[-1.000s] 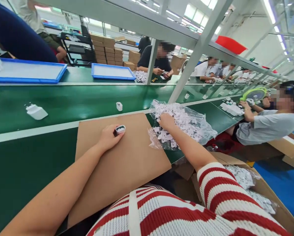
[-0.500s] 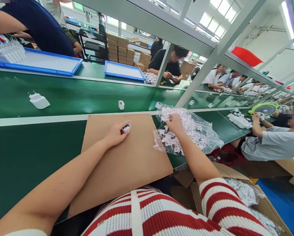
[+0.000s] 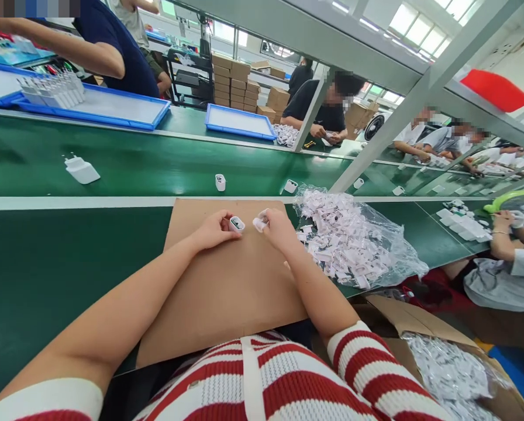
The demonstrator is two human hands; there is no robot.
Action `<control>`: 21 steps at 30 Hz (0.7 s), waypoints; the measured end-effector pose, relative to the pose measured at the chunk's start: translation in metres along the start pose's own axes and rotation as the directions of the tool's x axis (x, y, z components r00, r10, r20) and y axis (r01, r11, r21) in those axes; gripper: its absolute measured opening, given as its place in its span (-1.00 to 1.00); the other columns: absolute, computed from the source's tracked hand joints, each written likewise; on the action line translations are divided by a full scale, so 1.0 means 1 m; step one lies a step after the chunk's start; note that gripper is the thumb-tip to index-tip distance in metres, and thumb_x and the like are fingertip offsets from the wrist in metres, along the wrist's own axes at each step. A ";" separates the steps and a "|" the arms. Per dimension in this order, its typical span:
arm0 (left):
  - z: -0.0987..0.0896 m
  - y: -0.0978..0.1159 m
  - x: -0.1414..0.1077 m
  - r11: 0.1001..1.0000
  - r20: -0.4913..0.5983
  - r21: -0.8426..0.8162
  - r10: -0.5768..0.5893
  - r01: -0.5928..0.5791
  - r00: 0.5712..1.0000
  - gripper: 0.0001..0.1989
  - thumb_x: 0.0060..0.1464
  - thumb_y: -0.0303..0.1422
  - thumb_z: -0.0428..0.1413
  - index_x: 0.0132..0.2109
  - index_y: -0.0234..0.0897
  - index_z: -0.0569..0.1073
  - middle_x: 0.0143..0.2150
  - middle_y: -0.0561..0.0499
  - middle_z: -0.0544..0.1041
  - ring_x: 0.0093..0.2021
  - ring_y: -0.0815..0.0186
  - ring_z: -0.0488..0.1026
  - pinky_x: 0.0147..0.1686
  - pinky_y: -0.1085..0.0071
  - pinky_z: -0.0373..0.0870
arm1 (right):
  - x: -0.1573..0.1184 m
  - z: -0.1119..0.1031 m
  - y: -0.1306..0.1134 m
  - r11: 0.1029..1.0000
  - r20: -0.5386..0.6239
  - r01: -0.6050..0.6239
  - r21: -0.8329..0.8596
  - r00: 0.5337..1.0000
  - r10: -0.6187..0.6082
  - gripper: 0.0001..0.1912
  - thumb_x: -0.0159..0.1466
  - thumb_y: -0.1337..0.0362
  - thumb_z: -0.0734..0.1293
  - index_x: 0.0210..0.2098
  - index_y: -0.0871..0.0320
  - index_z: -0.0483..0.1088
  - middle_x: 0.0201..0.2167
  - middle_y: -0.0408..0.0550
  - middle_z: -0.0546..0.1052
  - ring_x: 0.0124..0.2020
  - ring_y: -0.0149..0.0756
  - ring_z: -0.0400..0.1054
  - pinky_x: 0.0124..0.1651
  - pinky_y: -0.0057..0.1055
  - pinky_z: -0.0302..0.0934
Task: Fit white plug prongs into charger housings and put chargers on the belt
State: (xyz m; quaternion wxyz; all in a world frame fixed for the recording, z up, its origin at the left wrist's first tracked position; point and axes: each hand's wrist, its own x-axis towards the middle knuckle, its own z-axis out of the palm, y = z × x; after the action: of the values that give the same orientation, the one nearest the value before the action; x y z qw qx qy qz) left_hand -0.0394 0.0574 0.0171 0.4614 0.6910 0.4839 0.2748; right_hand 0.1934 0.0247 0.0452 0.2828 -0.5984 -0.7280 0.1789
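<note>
Along a green conveyor belt (image 3: 126, 166) in a brightly lit assembly hall, a person in a red-and-white striped top is working over a brown cardboard sheet (image 3: 227, 286) lying on the near bench. The left hand (image 3: 213, 229) is pinching a small white charger shell (image 3: 236, 224) between its fingertips, open mouth tilting up and toward the right hand, its long axis running roughly left to right. The right hand (image 3: 279, 229) is gripping a small white part (image 3: 260, 222) just beside it, the two pieces nearly meeting above the cardboard's far edge. To the right, a clear plastic bag (image 3: 354, 245) of white parts is spilling over the bench edge, hemming that side in. The cardboard toward the person is lying bare, giving room. Beyond, single white shells (image 3: 220, 182) are standing on the belt, well apart, and blue trays (image 3: 240, 123) are sitting along the far side, where other workers are seated.
</note>
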 end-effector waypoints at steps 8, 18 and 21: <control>0.009 -0.005 0.002 0.995 0.123 0.022 0.097 -0.101 0.988 -0.45 -0.09 0.00 0.34 -0.01 -0.23 0.59 -0.31 -0.01 0.55 -0.36 0.24 0.41 -0.37 0.34 0.33 | 0.004 0.031 0.016 0.812 0.074 -0.222 0.540 0.974 0.216 -0.74 0.20 0.15 0.41 -0.17 0.15 0.57 -0.20 -0.02 0.63 -0.19 -0.26 0.47 -0.08 -0.33 0.32; 0.021 0.003 -0.001 0.964 0.050 0.176 0.195 -0.201 0.980 -0.54 0.05 0.08 0.25 -0.15 -0.21 0.59 -0.19 -0.03 0.54 -0.30 0.23 0.43 -0.32 0.33 0.35 | -0.005 0.020 -0.001 0.808 -0.185 -0.019 0.589 0.970 0.158 -0.67 0.20 0.06 0.45 -0.12 0.12 0.53 -0.20 -0.01 0.60 -0.15 -0.22 0.47 -0.02 -0.27 0.37; 0.021 0.000 -0.001 0.963 0.055 0.174 0.198 -0.205 0.979 -0.57 0.08 0.07 0.23 -0.20 -0.22 0.56 -0.24 -0.01 0.51 -0.32 0.24 0.42 -0.34 0.34 0.32 | -0.014 0.015 -0.009 0.950 -0.173 0.203 0.236 0.971 -0.164 -0.76 0.34 0.23 0.30 -0.05 0.09 0.52 -0.13 0.02 0.55 -0.01 -0.18 0.42 0.09 -0.25 0.32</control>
State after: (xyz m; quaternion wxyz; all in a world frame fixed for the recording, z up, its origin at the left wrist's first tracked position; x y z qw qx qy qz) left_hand -0.0221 0.0489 0.0084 0.3762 0.7800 0.4253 0.2631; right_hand 0.1785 0.0103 0.0366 0.4264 -0.4990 -0.7284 0.1967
